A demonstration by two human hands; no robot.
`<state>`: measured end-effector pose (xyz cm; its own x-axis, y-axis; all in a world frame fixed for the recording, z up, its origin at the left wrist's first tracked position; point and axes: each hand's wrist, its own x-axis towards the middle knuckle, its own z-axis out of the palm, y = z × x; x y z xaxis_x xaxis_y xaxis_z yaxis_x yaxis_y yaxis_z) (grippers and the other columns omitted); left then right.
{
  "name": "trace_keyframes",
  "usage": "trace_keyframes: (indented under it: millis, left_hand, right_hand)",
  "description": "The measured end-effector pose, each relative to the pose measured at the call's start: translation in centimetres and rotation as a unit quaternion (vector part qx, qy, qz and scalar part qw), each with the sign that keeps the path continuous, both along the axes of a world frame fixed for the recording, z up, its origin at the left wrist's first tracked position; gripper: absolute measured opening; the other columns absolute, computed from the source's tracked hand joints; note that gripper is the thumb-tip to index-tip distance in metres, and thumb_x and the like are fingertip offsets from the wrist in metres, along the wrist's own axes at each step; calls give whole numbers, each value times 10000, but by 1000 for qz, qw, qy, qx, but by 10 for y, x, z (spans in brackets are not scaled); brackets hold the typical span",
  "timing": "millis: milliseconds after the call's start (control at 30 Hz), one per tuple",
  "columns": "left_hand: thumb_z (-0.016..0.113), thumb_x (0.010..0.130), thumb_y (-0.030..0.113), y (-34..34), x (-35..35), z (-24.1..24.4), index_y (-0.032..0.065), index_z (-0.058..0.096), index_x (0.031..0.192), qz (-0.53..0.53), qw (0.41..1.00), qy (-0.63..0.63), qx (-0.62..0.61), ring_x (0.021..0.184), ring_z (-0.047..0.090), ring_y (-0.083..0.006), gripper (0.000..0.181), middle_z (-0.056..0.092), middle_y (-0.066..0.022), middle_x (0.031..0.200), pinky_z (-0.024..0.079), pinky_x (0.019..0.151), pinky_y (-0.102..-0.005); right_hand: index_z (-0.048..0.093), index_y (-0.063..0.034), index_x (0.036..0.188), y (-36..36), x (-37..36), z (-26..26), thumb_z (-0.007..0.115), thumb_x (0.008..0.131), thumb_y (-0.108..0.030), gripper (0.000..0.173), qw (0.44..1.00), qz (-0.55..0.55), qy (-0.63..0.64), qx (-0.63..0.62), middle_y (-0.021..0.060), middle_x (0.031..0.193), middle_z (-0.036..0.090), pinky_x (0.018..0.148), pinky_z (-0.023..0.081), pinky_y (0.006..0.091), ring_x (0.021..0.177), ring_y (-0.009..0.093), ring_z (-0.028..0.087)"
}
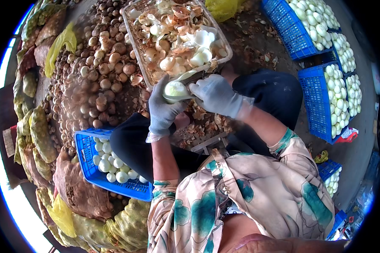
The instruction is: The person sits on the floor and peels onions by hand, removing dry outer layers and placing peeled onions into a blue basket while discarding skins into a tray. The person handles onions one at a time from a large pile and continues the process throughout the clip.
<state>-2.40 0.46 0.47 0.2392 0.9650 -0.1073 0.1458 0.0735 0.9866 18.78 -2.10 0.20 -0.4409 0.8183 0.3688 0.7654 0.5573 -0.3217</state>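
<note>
My left hand (166,106), in a grey glove, holds a pale, partly peeled onion (175,89) over the near edge of the tray. Gloved too, my right hand (216,95) is closed around the handle of a knife, whose blade (179,97) lies across the near side of the onion. A pale layer of onion (185,76) stands out beyond the bulb. Just past the hands, a plastic tray (227,58) holds onion skins and several onions. The fingertips of my right hand are partly hidden.
Unpeeled onions (114,58) cover the floor at the left. A blue crate (114,189) of peeled onions stands by my left knee; more full blue crates (316,104) stand at the right. Filled mesh sacks (82,189) line the left side. Loose skins (221,123) lie between my legs.
</note>
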Motion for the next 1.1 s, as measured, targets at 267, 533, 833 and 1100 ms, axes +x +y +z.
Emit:
trace_keyframes:
  millis: [267,533,833,1100]
  left_hand:
    - [875,608,103,-1,1,-6,-123,466,1453,3,997,-69,-43,1074,670,-186,965,666,-151,1274,555,950,-308]
    - [913,622,142,-6,1,14,-92,534,1398,-13,997,-31,-69,1017,671,-171,895,678,-123,1189,577,883,-287]
    - [936,610,225,-10,28,-11,-15,567,1352,12,969,176,171,1042,633,-373,863,609,-194,1135,535,901,-452]
    - [925,612,237,-24,45,-12,-6,414,1450,49,931,308,191,1072,609,-474,1011,513,-272,1236,553,856,-508]
  right_hand:
    - [650,-106,989,8,0,-6,720,801,-183,214,999,-24,-3,28,52,766,600,692,487,419,723,262,646]
    - [696,-89,1006,14,26,-16,705,823,-155,195,994,-102,-50,11,94,804,677,690,519,423,741,291,680]
    - [755,-89,1065,4,-3,3,704,922,-418,363,931,-154,228,-239,200,920,740,791,571,459,875,383,726]
    - [717,-4,965,-2,-26,13,735,885,-281,289,862,-199,382,-266,237,828,711,730,547,439,802,392,714]
